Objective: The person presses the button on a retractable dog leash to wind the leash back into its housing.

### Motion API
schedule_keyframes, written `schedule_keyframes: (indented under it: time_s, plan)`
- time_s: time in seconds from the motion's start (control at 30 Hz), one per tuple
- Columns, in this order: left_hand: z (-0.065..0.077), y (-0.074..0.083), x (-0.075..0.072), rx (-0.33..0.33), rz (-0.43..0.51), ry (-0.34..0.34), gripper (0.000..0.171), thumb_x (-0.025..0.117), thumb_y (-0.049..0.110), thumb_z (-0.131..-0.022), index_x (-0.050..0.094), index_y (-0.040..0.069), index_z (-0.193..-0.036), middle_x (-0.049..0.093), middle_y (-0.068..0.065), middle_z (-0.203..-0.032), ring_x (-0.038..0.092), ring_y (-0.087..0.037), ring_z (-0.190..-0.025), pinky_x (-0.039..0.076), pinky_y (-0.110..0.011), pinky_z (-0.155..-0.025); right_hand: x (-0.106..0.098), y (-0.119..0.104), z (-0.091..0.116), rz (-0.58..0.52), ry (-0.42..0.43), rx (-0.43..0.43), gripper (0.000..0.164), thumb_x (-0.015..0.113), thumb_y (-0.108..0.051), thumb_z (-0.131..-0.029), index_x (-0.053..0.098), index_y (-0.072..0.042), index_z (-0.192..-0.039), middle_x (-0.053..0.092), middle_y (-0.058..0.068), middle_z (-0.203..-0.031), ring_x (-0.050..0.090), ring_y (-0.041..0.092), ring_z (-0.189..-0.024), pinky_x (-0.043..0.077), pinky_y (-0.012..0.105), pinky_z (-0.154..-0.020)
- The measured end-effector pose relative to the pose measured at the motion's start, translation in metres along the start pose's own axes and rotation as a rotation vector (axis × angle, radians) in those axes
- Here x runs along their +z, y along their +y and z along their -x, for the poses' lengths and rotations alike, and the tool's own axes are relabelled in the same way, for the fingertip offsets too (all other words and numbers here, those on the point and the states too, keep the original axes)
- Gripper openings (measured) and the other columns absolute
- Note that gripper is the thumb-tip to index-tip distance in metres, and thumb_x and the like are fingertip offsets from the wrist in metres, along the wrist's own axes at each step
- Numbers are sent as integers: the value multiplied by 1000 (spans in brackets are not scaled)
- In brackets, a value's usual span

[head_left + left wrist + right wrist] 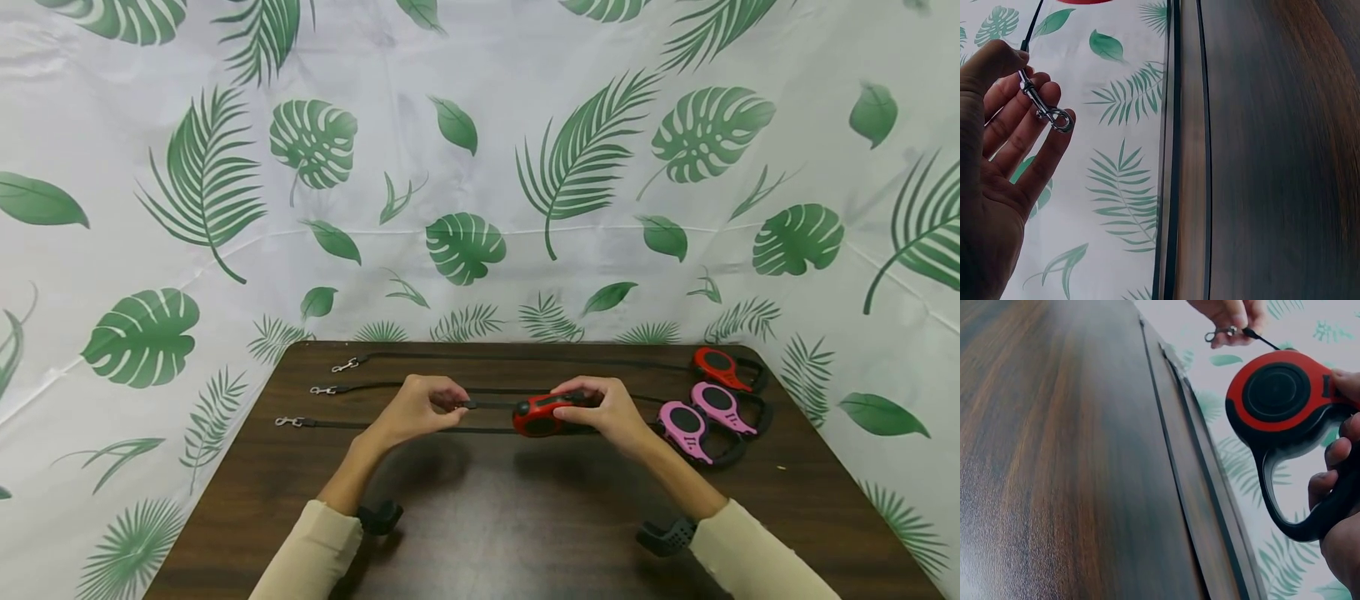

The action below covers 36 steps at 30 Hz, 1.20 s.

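Note:
My right hand (609, 415) grips a red and black retractable dog leash (537, 417), held up above the table. In the right wrist view, the fingers wrap its black loop handle (1279, 509) and the thumb lies on the red casing. A short length of black cord runs from the casing to my left hand (422, 408). There the thumb and fingers pinch the cord's end, just above a silver snap hook (1038, 100), which lies across the fingers in the left wrist view.
On the dark wooden table (480, 517), another red leash (715, 365) and two pink leashes (682, 430) lie at the right. Their cords stretch leftward to metal snap hooks (287, 422) on the left side. A leaf-patterned sheet (480, 167) hangs behind the table's far edge.

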<state>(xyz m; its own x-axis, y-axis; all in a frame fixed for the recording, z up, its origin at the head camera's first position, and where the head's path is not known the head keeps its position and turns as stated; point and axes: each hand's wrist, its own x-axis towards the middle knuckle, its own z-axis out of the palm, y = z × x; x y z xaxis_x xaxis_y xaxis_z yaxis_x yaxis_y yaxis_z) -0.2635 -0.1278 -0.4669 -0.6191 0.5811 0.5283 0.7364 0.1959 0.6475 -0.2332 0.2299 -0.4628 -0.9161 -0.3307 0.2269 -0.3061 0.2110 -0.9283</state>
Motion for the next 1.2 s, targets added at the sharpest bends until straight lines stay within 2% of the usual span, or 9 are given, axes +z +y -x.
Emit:
schedule_keyframes:
  time_s: [0.3, 0.53, 0.87, 1.2]
  plan:
    - [-5, 2, 9, 11, 38, -11, 13, 78, -6, -88, 77, 0, -99, 78, -12, -89, 75, -19, -76, 65, -37, -69, 8, -2, -4, 6, 2, -9, 27, 84, -12, -91, 79, -7, -117, 79, 8, -103, 71, 25, -86, 63, 34, -75]
    - [-9, 5, 16, 7, 43, -19, 11, 77, -4, -88, 77, 2, -98, 78, -8, -88, 74, -13, -76, 65, -36, -69, 15, -2, -5, -18, -10, -3, 27, 84, -12, -91, 79, -7, -117, 79, 9, -102, 72, 25, -85, 63, 35, -73]
    - [-13, 8, 26, -52, 36, -35, 10, 78, 1, -87, 77, 3, -97, 77, -5, -87, 71, -7, -75, 65, -42, -69, 22, 2, -6, -28, -8, 1, 26, 85, -13, -91, 79, -9, -116, 79, 11, -102, 73, 26, -85, 64, 41, -73]
    - [-14, 9, 32, -61, 43, -26, 9, 78, 2, -88, 76, 3, -97, 76, -6, -87, 70, -7, -75, 65, -39, -69, 26, 6, -5, -6, 18, -10, 25, 84, -13, -91, 79, -9, -116, 79, 10, -101, 73, 24, -84, 63, 35, -73]
